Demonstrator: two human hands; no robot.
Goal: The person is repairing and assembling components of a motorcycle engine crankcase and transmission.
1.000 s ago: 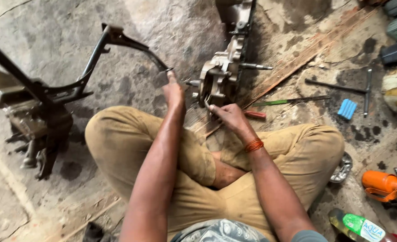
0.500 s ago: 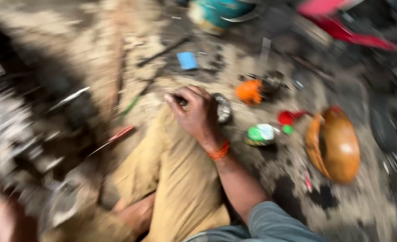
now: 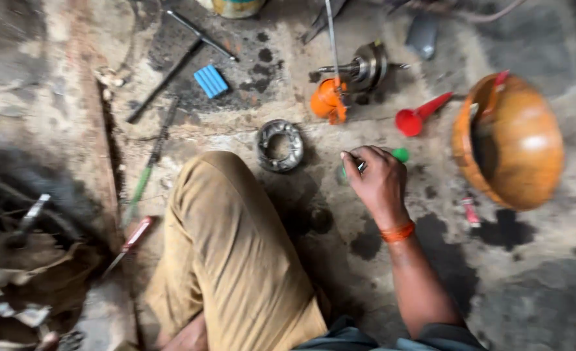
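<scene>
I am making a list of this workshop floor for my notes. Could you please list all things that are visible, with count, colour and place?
Helmet: one, orange-brown, far right.
Funnel: one, red, left of helmet.
Metal ring: one, grey, above knee.
Blue block: one, upper left.
Orange part: one, top centre, beside a grey metal shaft piece.
Screwdrivers: green-handled and red-handled, left.
Green bottle: one, partly hidden under hand.
Right hand: gripping a small metal piece; orange wristband.
Left hand: not in view.

The floor [image 3: 548,286] is rough, oil-stained concrete. A dull metal ring [image 3: 279,144] lies on it. The orange helmet [image 3: 518,140] shines glossy; the red funnel [image 3: 421,116] and ribbed blue block [image 3: 210,80] look plastic. The trousers [image 3: 236,260] are matt tan cloth.
</scene>
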